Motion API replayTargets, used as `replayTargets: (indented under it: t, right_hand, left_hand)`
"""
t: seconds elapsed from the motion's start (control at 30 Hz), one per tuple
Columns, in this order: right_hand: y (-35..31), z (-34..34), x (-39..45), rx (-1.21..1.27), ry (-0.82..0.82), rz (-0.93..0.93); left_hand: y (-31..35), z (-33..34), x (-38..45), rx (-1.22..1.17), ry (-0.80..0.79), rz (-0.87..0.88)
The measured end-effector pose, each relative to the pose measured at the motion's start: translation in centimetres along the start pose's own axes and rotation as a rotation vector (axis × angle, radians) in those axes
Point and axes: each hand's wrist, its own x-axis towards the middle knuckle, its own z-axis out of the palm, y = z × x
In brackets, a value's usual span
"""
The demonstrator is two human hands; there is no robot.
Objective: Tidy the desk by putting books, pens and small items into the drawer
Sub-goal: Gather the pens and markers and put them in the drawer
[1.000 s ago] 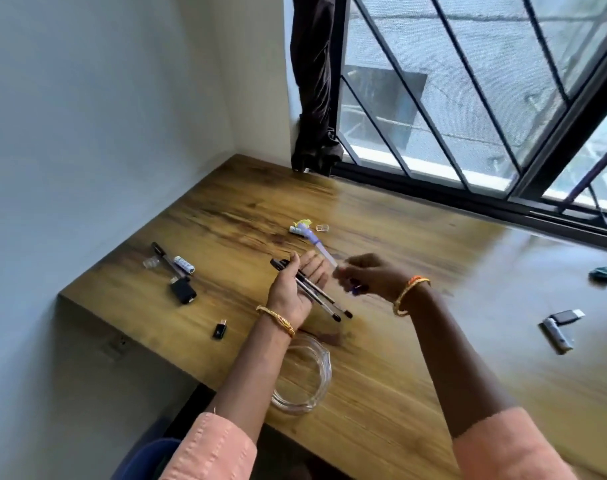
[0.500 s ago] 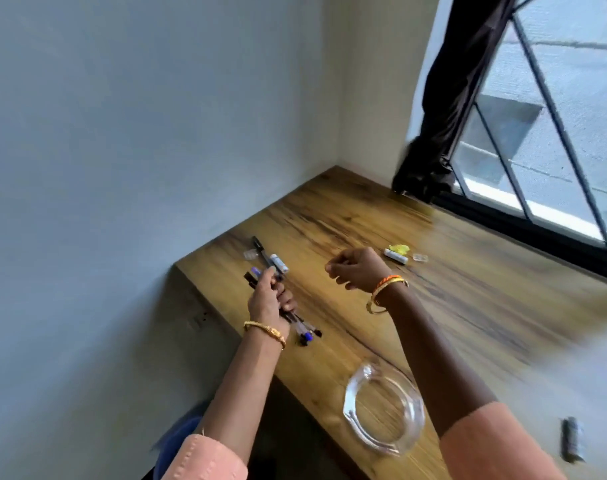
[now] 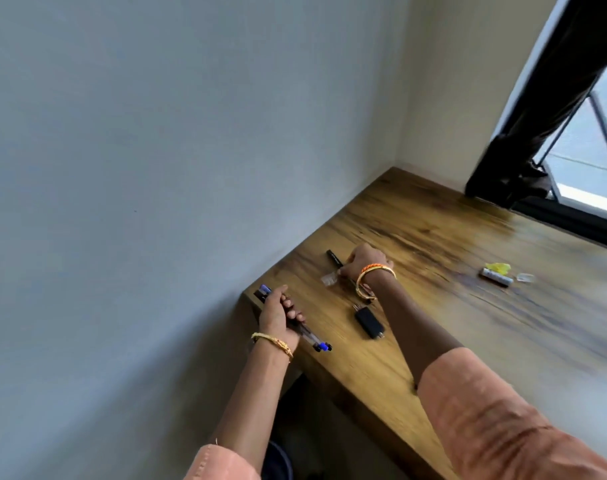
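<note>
At the table's left corner, the left hand has its grip clamped round a bundle of pens. Right of it, the right hand reaches a black pen lying flat, long axis running away toward the wall; its fingertips touch it, grip apparently closing. A black fob lies nearer.
</note>
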Motion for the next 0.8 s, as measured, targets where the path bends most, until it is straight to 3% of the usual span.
replayTargets:
  t: [0.13, 0.23, 0.33, 0.43, 0.53, 0.73, 0.8]
  right_hand:
    - [-0.1, -0.9, 1.1, 0.237, 0.044, 0.036]
    - [-0.9, -3.2, 0.5, 0.456, 0.129, -0.012]
    - [-1.8, -5.9, -2.6, 0.642, 0.03, -0.131]
    - [-1.7, -6.4, -5.8, 0.504, -0.098, -0.14]
    - [-0.5, -4.8, -7.6, 0.429, -0.123, -0.091]
    - [1.7, -2.7, -9.7, 0.592, 0.145, -0.039]
    - [2.5, -2.8, -10.6, 0.597, 0.155, -0.051]
  left_hand:
    - [0.4, 0.6, 0.8, 0.001, -0.043, -0.023]
    - [0.9, 1.1, 1.3, -0.054, -0.185, -0.072]
    - [1.1, 1.7, 1.9, -0.081, -0.341, -0.129]
    - [0.5, 2.6, 1.9, -0.038, -0.457, -0.127]
    - [-0.4, 3.7, 1.5, 0.086, -0.53, -0.106]
    - [-2.5, 5.3, -0.2, 0.143, -0.587, -0.097]
    - [-3.2, 5.5, -1.0, 0.153, -0.586, -0.094]
